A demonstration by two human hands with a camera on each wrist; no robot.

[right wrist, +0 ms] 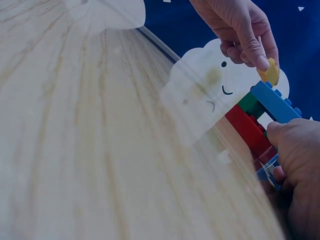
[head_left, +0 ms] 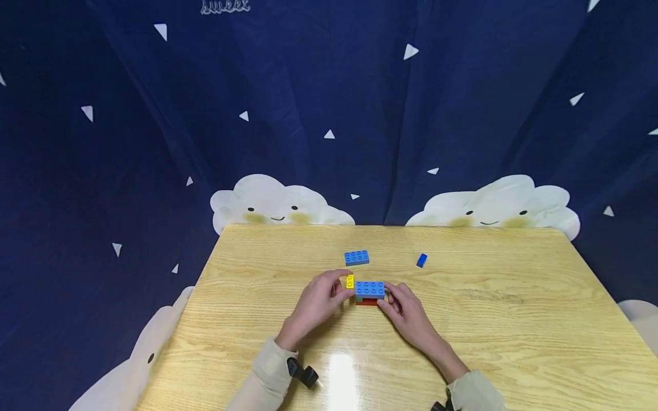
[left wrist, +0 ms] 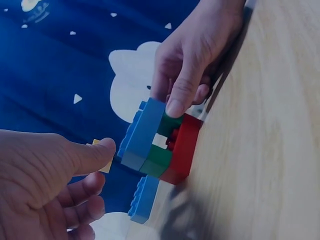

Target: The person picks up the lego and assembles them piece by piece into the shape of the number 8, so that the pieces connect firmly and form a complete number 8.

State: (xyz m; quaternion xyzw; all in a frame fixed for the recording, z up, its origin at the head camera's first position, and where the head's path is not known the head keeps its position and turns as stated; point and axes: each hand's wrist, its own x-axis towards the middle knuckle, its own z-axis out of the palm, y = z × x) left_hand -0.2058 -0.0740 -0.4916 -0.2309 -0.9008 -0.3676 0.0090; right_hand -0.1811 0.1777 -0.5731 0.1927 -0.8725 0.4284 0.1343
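Note:
Thumb and fingers of my left hand [head_left: 320, 298] pinch a small yellow toy brick [head_left: 350, 281], its studs facing up in the head view. It is held just beyond the left end of a brick stack, near top height. That stack has a blue brick [head_left: 370, 290] on top, green bricks [left wrist: 156, 161] at both ends below it, and a red brick [left wrist: 183, 152] at the base, leaving a gap in the middle. My right hand [head_left: 411, 317] grips the stack at its right end, thumb on the near side. The fingers on the far side are partly hidden.
Behind the stack lies another blue brick [head_left: 357, 258] with two rows of studs. A small dark blue brick [head_left: 421, 260] is farther right on the wooden table [head_left: 514, 319]. A navy curtain [head_left: 329, 85] with white clouds hangs along the table's back edge.

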